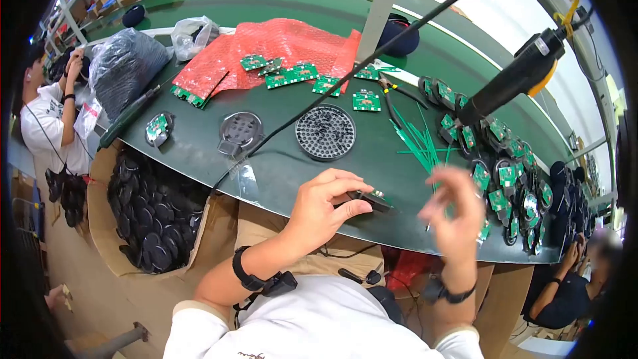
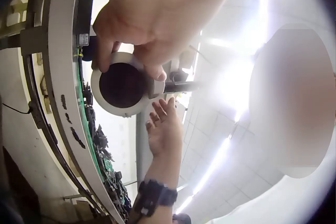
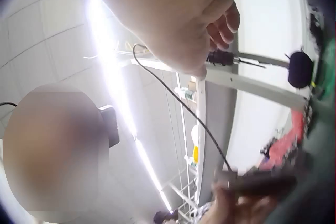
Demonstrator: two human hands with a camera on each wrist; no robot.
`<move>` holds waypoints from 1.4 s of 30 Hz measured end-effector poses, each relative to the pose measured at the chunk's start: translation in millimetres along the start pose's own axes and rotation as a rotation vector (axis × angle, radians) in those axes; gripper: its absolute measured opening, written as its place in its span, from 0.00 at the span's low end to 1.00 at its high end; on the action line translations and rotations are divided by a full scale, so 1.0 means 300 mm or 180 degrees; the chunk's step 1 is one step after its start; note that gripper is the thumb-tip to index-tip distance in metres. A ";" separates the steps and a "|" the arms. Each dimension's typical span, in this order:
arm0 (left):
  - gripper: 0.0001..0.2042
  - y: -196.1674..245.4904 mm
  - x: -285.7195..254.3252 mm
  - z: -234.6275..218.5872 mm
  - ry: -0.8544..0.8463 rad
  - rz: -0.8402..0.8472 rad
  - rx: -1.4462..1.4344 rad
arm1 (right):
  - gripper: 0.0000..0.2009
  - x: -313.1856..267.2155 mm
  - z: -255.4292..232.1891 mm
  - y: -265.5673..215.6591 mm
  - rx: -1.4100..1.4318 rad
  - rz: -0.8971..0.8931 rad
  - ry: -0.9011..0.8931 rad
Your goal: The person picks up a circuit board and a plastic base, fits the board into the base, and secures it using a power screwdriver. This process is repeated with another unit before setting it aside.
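Note:
In the head view my left hand (image 1: 322, 209) grips a round black housing (image 1: 380, 205) by its edge, between thumb and fingers, at the table's near side. Green circuit board shows on the housing's upper face. From below, the left wrist view shows the housing (image 2: 122, 85) with a pale rim and a dark centre. My right hand (image 1: 458, 213) is raised just right of it, blurred, with its fingers loosely bent. Apart from the housing, this hand (image 2: 165, 129) shows spread fingers and nothing held in the left wrist view. An electric screwdriver (image 1: 512, 76) hangs beyond it.
Many board-fitted housings (image 1: 508, 176) crowd the table's right side. Green strips (image 1: 419, 138) and pliers (image 1: 387, 96) lie nearer the middle. A round dish (image 1: 325, 157) holds small dark pieces. Circuit boards (image 1: 292, 76) lie by red bubble wrap (image 1: 279, 36). A carton (image 1: 206, 233) of black housings stands left.

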State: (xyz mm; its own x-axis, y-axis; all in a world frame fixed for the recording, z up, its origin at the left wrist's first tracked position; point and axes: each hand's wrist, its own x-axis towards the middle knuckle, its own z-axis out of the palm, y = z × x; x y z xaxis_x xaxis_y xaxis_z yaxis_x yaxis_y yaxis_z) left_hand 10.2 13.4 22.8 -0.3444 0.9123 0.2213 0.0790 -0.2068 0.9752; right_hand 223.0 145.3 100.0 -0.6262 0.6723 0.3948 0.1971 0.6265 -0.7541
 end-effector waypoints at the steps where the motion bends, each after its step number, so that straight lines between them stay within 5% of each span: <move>1: 0.14 0.000 -0.006 0.006 0.0002 -0.0014 -0.0006 | 0.20 -0.053 0.042 -0.007 0.0051 -0.0007 -0.0192; 8: 0.18 0.023 -0.021 0.044 -0.0200 0.0274 0.0476 | 0.17 -0.138 0.117 0.086 -0.0060 -0.0537 0.0268; 14: 0.19 0.026 -0.024 0.059 -0.0111 0.0436 0.0757 | 0.15 -0.171 0.127 0.076 0.0409 0.0043 0.0472; 18: 0.22 0.031 -0.004 0.079 -0.0260 0.0374 0.0923 | 0.11 -0.206 0.071 0.111 0.0217 -0.0093 0.0590; 23: 0.18 -0.049 -0.014 0.032 0.0075 0.0745 0.2227 | 0.08 -0.323 -0.268 0.207 -0.0349 0.0427 0.1986; 30: 0.11 -0.082 0.006 0.061 0.0229 0.1185 0.2808 | 0.08 -0.568 -1.113 0.684 -0.3086 0.1300 0.3439; 34: 0.10 -0.078 0.011 0.064 0.0225 0.1066 0.2858 | 0.08 -0.668 -1.427 0.902 -0.4103 0.1939 0.2948; 37: 0.08 -0.073 0.008 0.058 0.0242 0.1119 0.2964 | 0.09 -0.656 -1.479 0.958 -0.4013 0.2488 0.2691; 42: 0.08 -0.070 -0.006 0.039 0.0307 0.0864 0.2876 | 0.10 -0.590 -1.531 1.127 -0.4051 0.2243 0.1978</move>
State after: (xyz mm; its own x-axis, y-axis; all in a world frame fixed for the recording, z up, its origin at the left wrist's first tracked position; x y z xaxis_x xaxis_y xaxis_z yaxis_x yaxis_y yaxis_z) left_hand 20.2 20.1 1.9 -0.2807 0.8317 0.4790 0.8480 -0.0189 0.5296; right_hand 747.0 419.2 16.2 0.1916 0.8093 0.5553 0.9810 -0.1760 -0.0820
